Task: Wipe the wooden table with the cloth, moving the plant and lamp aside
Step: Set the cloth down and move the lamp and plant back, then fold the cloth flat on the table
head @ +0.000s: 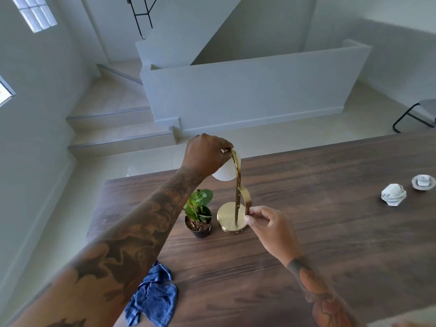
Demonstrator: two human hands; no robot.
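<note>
A brass lamp with a round base, curved arm and white globe shade stands near the far left part of the dark wooden table. My left hand grips the top of the lamp's arch above the shade. My right hand pinches the lower end of the brass loop beside the base. A small green plant in a black pot stands just left of the lamp base. A crumpled blue cloth lies on the table near its front left edge, partly under my left forearm.
Two small white patterned dishes sit at the table's far right. Beyond the table's far edge are pale floor tiles, steps on the left, a low white wall, and a black-legged chair at far right.
</note>
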